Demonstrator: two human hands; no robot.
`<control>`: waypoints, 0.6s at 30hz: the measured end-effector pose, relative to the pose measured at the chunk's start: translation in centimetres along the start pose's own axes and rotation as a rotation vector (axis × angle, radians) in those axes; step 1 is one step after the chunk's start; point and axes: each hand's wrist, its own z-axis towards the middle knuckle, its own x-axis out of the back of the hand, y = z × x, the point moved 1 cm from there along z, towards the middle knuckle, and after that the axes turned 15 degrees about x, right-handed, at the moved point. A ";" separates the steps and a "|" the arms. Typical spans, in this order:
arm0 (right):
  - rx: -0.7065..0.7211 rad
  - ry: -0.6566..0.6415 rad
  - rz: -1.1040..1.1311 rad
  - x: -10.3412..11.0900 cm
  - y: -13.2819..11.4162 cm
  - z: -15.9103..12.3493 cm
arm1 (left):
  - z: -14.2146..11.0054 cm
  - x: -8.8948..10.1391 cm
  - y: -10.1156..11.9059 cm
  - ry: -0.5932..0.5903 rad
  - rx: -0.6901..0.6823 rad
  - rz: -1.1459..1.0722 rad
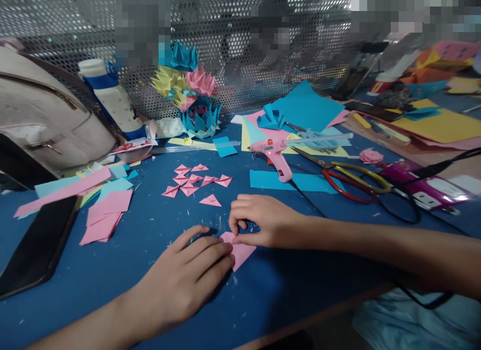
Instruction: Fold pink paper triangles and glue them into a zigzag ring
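Observation:
A partly folded piece of pink paper (243, 253) lies on the blue tabletop in front of me. Stretched over its left side, my left hand (188, 275) rests its fingertips on the paper and is not closed round it. My right hand (267, 220) is closed in a pinch at the paper's upper edge, thumb and index finger at a fold. Just beyond the hands sit several small folded pink triangles (188, 188), one of them (211, 200) apart and nearer. Flat pink pieces (107, 214) are stacked to the left.
A pink glue gun (278, 162) rests on a blue strip, its cord running past my right wrist. Scissors (351, 182) and a purple power strip (424, 182) lie right. Left are a phone (41, 239), bottle (112, 99) and bag (45, 104). Paper flowers (199, 117) stand behind.

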 end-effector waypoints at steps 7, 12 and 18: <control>-0.013 0.020 0.041 0.0 0.0 -0.1 | -0.2 -0.1 -0.6 0.016 0.020 -0.031; 0.007 0.040 0.037 -0.2 0.1 0.2 | 0.8 -0.2 -0.5 0.077 -0.045 0.006; 0.013 0.069 0.068 -0.3 0.3 0.2 | 1.2 -0.7 -0.5 0.072 -0.030 -0.040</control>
